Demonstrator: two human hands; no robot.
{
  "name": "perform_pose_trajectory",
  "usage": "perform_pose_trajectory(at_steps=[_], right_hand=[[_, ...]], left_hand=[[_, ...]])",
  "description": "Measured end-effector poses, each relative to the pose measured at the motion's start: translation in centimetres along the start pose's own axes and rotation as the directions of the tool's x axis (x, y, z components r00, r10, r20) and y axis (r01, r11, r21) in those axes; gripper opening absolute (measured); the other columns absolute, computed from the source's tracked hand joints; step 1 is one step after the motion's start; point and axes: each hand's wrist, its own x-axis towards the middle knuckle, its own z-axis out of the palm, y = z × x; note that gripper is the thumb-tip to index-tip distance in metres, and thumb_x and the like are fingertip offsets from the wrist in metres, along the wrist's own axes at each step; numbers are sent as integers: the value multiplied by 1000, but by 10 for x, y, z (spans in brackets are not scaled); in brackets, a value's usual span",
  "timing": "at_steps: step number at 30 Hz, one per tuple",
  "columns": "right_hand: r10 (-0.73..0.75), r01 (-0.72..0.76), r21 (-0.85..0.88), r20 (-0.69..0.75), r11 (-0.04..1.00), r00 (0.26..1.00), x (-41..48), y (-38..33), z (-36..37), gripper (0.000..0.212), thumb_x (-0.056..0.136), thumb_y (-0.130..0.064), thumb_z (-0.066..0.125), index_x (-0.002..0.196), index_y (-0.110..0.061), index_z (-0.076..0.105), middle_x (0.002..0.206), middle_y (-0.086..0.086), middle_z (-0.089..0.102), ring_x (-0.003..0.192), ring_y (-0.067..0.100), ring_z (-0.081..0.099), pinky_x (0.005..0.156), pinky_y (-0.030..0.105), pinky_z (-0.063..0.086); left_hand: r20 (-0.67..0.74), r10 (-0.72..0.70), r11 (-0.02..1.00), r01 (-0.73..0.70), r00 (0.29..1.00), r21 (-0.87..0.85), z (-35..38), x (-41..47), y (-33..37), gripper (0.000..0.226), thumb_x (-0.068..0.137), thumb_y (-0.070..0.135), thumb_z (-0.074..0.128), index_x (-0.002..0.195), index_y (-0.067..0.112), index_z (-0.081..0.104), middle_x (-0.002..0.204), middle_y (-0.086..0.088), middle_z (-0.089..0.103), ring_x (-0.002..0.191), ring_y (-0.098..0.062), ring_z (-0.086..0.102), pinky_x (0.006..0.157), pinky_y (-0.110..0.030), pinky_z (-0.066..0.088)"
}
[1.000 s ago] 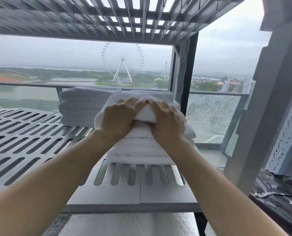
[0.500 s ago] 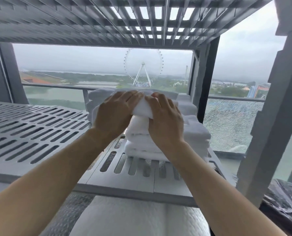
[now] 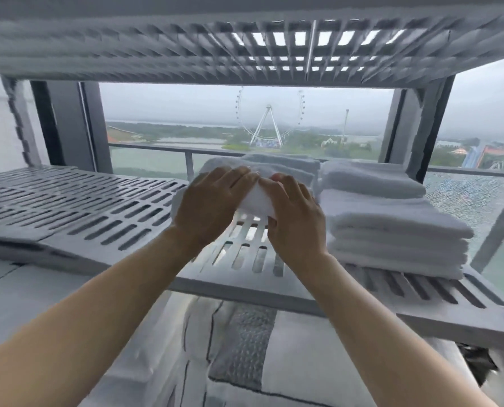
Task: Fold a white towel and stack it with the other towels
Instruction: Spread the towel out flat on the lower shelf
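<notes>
Soft matt terry-cloth towel (image 3: 256, 202), fluffy cloth towel stack (image 3: 391, 227), matt grey slotted plastic shelf (image 3: 77, 207)

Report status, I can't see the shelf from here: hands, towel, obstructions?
Both hands, left and right, shut on towel. Towel held above shelf, left of stack. Nothing in the way.

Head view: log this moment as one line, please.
stage: carrying | left hand + right hand: gripping folded white towel | position: above slotted shelf, left of towel stack | stacked: not yet
</notes>
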Motion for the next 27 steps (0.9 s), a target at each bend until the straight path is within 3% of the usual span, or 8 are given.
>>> perform_pose_trajectory(at_steps=[5, 12, 18, 24, 27], right_hand=[[94, -109, 48, 241, 993, 966, -13, -55, 46, 56, 75, -1, 60, 127, -19, 52, 128, 2, 52, 112, 29, 52, 77, 41, 48], [76, -110, 82, 339, 990, 938, -20, -99, 100, 61, 71, -2, 62, 127, -24, 51, 129, 2, 51, 109, 31, 54, 73, 37, 48], [64, -89, 32, 456, 996, 888, 8, -122, 153, 61, 74, -2, 57, 129, -25, 44, 135, 0, 44, 113, 29, 51, 78, 35, 45], [37, -76, 64, 476, 995, 879, 52, -146, 211, 56, 74, -5, 58, 126, -25, 46, 128, 0, 46, 111, 26, 50, 71, 30, 38], [32, -84, 82, 495, 993, 868, 77, -157, 238, 56, 74, -9, 61, 126, -26, 46, 127, 0, 46, 110, 26, 51, 70, 28, 35]], left_hand=[[192, 53, 998, -55, 980, 4, 3, -49, -58, 46, 81, 0, 61, 125, 12, 57, 126, -9, 60, 111, -33, 58, 88, -48, 47], [397, -49, 999, 43, 916, 23, 16, -102, -111, 61, 83, 17, 57, 140, 23, 35, 142, 0, 43, 124, -28, 46, 91, -44, 46], [474, -132, 991, 108, 870, 78, 28, -115, -174, 71, 83, 21, 60, 142, 39, 24, 138, 5, 41, 121, -24, 45, 78, -38, 49], [434, -128, 989, 83, 892, 122, 44, -112, -245, 65, 87, 12, 48, 142, 37, 25, 140, 3, 41, 122, -25, 42, 89, -40, 43], [436, -117, 989, 67, 892, 130, 54, -106, -283, 66, 86, 12, 53, 141, 38, 27, 141, 4, 40, 124, -23, 41, 91, -40, 41]])
